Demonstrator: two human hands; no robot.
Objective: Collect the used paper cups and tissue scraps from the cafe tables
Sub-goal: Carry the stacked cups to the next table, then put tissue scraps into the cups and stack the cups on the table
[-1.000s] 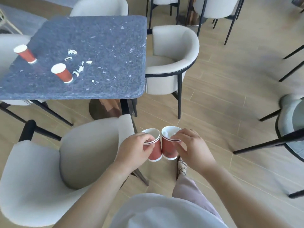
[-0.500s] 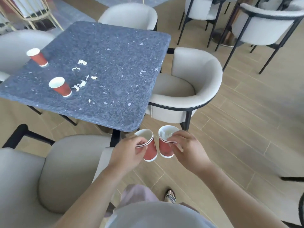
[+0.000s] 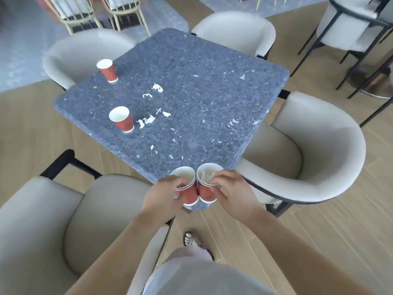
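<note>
From the head camera, the left hand (image 3: 163, 194) curls round a red held cup (image 3: 190, 195). The right hand (image 3: 229, 192) pinches the rim of a second held cup (image 3: 205, 191), which has crumpled tissue (image 3: 207, 174) inside. The two cups touch side by side over the speckled table (image 3: 202, 92) at its six o'clock corner. Two more cups stand upright on it, the near cup (image 3: 122, 119) at nine o'clock and the far cup (image 3: 107, 70) at ten. White tissue scraps (image 3: 148, 121) lie just beside the near one.
</note>
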